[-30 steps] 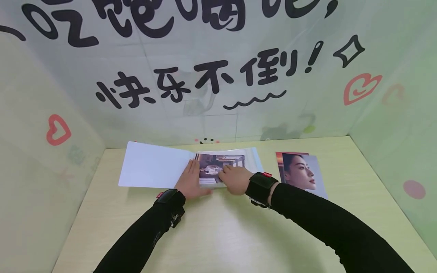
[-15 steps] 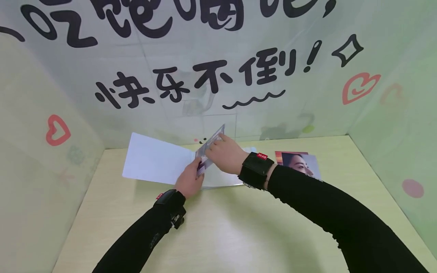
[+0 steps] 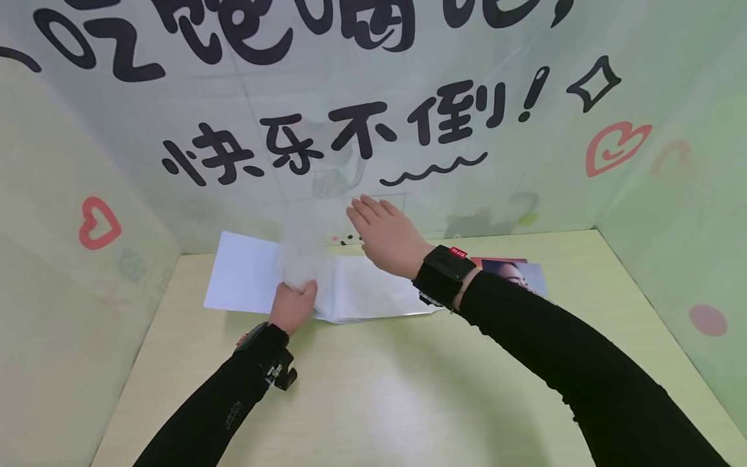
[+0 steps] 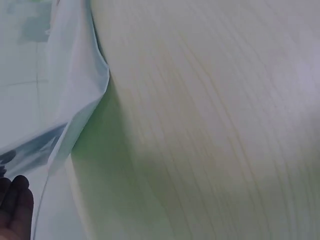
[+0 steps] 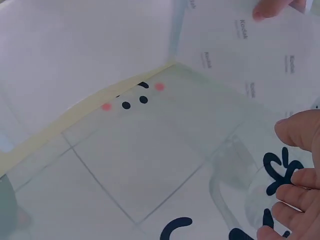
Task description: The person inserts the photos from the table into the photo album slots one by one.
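A photo album with a white cover (image 3: 236, 272) lies spread out near the back of the table, a pale page (image 3: 379, 292) on its right half. My left hand (image 3: 294, 306) pinches the lower edge of a raised album page (image 3: 305, 250), blurred in the head view. The right wrist view shows that page's back, a white sheet printed "Kodak" (image 5: 220, 45), with the left thumb over it. In the left wrist view the fingers (image 4: 17, 207) sit at a glossy, bent page edge (image 4: 80, 90). My right hand (image 3: 390, 235) hovers above the album, fingers straight, holding nothing.
Two overlapping photo prints (image 3: 528, 275), the upper one a portrait, lie right of the album, partly covered by the right arm. A wall (image 3: 344, 214) with large lettering rises behind the pale wood table (image 3: 350, 402).
The page with a room photo has swung up from the right and over to the left. The right hand has released it; the left hand has moved left, now holding it.
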Demonstrator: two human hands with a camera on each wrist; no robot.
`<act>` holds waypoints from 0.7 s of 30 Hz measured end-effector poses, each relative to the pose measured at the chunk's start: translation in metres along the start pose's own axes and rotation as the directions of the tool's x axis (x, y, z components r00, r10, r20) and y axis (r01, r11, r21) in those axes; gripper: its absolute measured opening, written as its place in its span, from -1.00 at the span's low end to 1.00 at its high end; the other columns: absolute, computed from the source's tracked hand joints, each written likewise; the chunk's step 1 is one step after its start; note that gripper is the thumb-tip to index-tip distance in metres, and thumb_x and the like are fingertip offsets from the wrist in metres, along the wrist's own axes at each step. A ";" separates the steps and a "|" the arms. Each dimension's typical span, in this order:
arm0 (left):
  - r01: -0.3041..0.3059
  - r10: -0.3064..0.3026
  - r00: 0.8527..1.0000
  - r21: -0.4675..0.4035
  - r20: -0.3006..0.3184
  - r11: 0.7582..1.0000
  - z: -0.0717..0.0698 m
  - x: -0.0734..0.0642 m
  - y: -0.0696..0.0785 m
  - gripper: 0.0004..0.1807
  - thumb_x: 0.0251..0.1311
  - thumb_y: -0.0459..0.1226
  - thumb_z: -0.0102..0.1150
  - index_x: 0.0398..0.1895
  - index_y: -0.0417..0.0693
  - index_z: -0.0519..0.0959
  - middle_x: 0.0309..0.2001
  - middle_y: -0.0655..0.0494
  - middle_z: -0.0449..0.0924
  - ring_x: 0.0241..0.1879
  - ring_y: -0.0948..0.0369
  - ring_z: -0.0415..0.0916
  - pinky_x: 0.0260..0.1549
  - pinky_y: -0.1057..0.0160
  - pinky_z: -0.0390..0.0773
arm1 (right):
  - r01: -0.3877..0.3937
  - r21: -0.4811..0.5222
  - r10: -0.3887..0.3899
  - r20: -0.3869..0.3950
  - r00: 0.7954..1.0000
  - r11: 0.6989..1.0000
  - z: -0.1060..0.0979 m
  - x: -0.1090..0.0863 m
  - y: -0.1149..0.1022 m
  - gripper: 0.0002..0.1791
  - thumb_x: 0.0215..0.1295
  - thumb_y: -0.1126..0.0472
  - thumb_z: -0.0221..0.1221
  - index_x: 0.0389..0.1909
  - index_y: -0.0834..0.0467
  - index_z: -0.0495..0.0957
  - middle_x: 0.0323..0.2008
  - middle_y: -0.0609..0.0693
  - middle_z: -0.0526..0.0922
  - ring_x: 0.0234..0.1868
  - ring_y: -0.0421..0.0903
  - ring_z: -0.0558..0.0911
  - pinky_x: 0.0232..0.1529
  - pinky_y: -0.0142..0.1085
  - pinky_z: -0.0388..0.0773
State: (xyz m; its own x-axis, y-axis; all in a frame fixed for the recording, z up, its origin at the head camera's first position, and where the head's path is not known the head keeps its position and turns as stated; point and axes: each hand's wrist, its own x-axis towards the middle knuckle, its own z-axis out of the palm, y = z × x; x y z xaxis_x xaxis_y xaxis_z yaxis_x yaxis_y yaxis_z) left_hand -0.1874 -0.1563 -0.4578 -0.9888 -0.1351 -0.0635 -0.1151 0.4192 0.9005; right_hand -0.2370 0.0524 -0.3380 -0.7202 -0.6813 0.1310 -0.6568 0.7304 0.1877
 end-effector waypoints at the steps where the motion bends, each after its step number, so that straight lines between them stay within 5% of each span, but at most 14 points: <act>1: 0.002 -0.002 1.000 -0.030 -0.013 1.000 -0.005 0.000 -0.001 -0.72 0.23 -0.26 -0.10 -0.14 -0.34 0.39 -0.24 -0.17 0.49 -0.26 0.04 0.44 -0.21 0.22 0.41 | -0.010 0.006 0.010 0.019 1.000 1.000 0.002 0.000 0.003 -0.37 0.29 0.15 0.02 0.33 0.27 0.12 0.34 0.15 0.14 0.37 0.03 0.05 0.34 -0.14 -0.01; 5: -0.007 0.005 1.000 -0.123 -0.020 0.992 -0.024 0.000 -0.003 -0.54 0.27 -0.34 -0.12 0.24 -0.19 0.21 0.13 -0.16 0.37 0.08 0.01 0.36 0.09 0.14 0.31 | -0.052 0.017 0.051 0.054 0.997 0.999 0.010 -0.002 0.013 -0.31 0.26 0.09 0.09 0.33 0.29 0.11 0.34 0.17 0.14 0.37 0.05 0.04 0.34 -0.14 0.00; 11: 0.075 -0.100 0.989 -0.204 -0.111 0.976 -0.049 0.002 -0.006 -0.50 0.27 -0.27 -0.08 0.27 -0.17 0.19 0.18 -0.13 0.31 0.16 0.05 0.28 0.18 0.18 0.21 | -0.117 0.040 0.113 0.093 0.989 0.992 0.020 -0.007 0.028 -0.29 0.25 0.09 0.11 0.33 0.30 0.09 0.34 0.18 0.13 0.37 0.06 0.04 0.34 -0.15 -0.02; 17: 0.136 -0.210 0.951 -0.303 -0.228 0.943 -0.070 0.005 -0.009 -0.48 0.26 -0.18 -0.08 0.24 -0.26 0.28 0.21 -0.12 0.28 0.18 0.09 0.23 0.19 0.19 0.21 | -0.217 0.084 0.208 0.106 0.972 0.973 0.030 -0.015 0.052 -0.27 0.27 0.09 0.09 0.35 0.31 0.05 0.35 0.19 0.10 0.37 0.07 0.01 0.35 -0.14 -0.05; 21: 0.190 -0.300 0.903 -0.340 -0.308 0.921 -0.081 0.009 -0.014 -0.48 0.23 -0.15 -0.01 0.20 -0.25 0.36 0.21 -0.09 0.31 0.12 0.12 0.27 0.12 0.19 0.30 | -0.292 0.141 0.282 0.082 0.956 0.946 0.039 -0.025 0.072 -0.26 0.26 0.13 0.09 0.34 0.35 0.02 0.35 0.23 0.08 0.37 0.11 -0.01 0.34 -0.10 -0.05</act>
State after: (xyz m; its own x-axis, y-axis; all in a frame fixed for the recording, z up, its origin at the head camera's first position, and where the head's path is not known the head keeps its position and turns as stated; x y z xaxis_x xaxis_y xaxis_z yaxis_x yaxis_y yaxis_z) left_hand -0.1870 -0.2359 -0.4360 -0.8290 -0.5241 -0.1954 -0.2619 0.0550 0.9635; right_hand -0.2750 0.1241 -0.3654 -0.8921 -0.4410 0.0989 -0.4430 0.8965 0.0019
